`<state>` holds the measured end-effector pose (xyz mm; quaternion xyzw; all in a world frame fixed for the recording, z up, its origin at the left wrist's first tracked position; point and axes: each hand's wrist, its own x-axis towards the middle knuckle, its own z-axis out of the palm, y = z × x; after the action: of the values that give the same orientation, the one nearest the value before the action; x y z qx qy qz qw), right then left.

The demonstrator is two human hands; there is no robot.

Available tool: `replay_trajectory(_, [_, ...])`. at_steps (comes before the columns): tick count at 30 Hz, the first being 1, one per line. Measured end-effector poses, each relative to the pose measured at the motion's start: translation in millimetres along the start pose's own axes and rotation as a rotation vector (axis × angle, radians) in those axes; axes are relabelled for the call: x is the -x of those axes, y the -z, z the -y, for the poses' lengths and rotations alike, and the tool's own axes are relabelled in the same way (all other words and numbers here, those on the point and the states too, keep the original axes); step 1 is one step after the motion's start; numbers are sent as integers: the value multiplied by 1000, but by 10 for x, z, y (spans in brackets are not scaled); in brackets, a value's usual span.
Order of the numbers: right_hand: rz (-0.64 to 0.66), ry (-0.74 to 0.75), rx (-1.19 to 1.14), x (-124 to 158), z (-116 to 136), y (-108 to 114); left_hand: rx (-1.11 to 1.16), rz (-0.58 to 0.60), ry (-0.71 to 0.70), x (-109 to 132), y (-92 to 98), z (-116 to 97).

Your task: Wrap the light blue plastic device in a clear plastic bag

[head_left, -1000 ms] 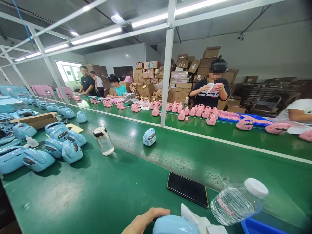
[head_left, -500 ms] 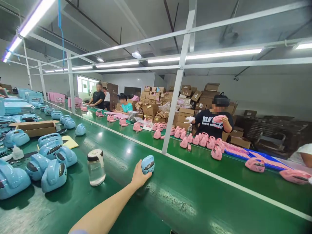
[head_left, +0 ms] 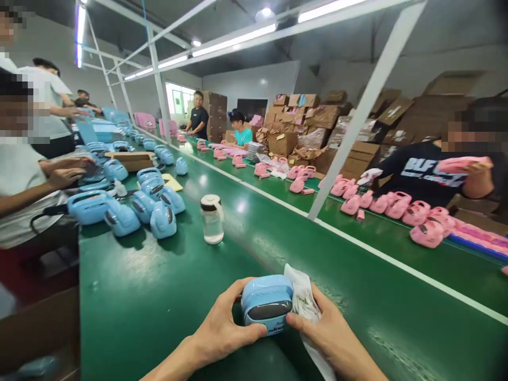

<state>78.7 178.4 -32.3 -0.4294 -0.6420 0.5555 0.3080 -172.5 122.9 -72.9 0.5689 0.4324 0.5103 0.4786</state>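
Observation:
A light-blue plastic device with a top handle and a dark oval panel is held low over the green table. Around its left side wraps my left hand, with the thumb along the lower front. My right hand grips a white cloth, which is bunched against the device's right side. The right thumb tip touches the front near the panel. The far side of the device is hidden.
A water jar with a strap lid stands ahead. Several blue devices are clustered on the left, beside co-workers. Beyond a white strip, pink devices line the far side, where a person in black sits. A slanted post rises from the table.
My left hand has brought the blue device back towards me. My right hand has come into view with the white cloth. The view has turned left.

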Motion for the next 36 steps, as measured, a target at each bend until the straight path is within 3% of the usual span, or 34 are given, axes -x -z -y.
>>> replay_trajectory(2, [160, -51, -34, -167, -70, -88, -21, -33, 20, 93, 21, 104])
replay_trajectory(5, [221, -100, 42, -188, -133, -146, -61, -40, 11, 100, 40, 210])
replay_trajectory(23, [248, -128, 106, -198, -47, -205, -4, -83, 49, 139, 15, 283])
replay_trajectory(28, [183, -153, 106, -234, -133, -227, -15, 30, 129, 139, 142, 222])
replay_trajectory(36, [218, -105, 127, -165, -107, -214, -134, -34, -165, 242, 138, 280])
